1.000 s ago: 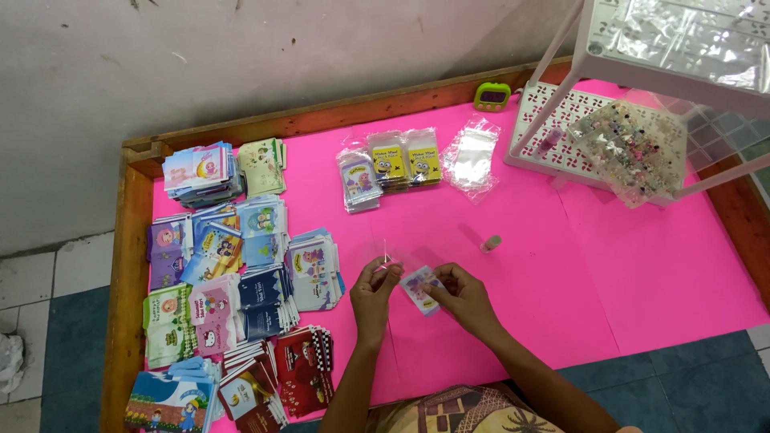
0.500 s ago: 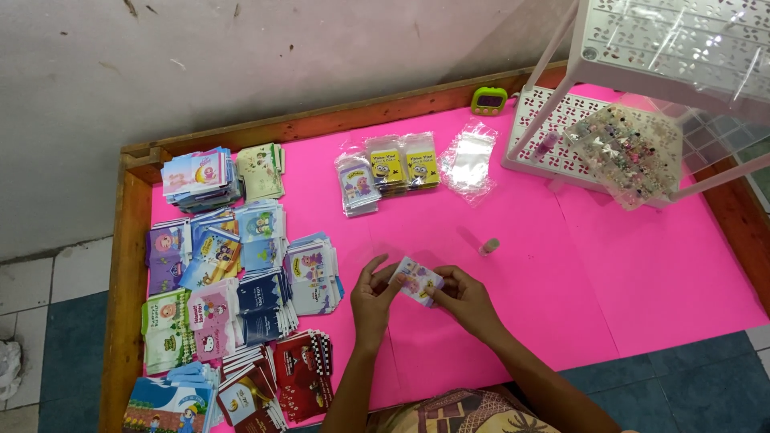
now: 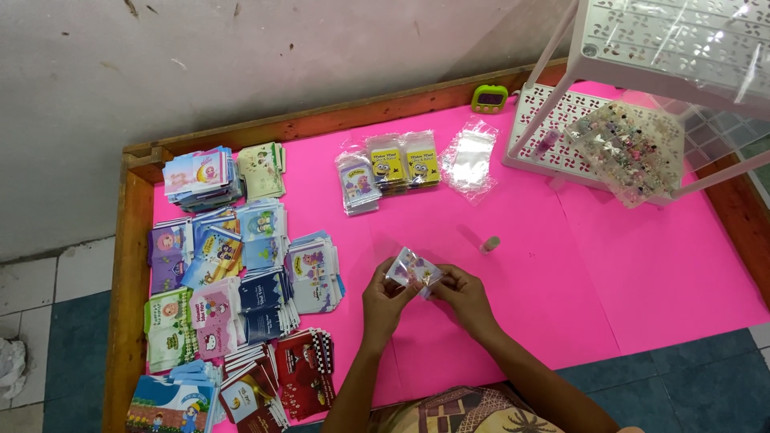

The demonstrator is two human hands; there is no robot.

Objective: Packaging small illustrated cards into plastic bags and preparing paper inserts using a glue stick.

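Observation:
My left hand and my right hand meet over the pink tabletop. Between their fingertips they hold a small clear packet with a printed card and tiny pieces inside. The packet is lifted a little above the pink surface and tilted. A small tan cylinder-shaped piece lies on the pink surface just up and right of my right hand.
Stacks of printed cards cover the table's left side. Three packed card piles and a pile of clear bags lie farther back. A white lattice rack holding a bag of small trinkets stands at the right. Wooden rim.
Both hands have raised the packet off the pink surface and turned it; it now sits higher between the fingertips than a second ago.

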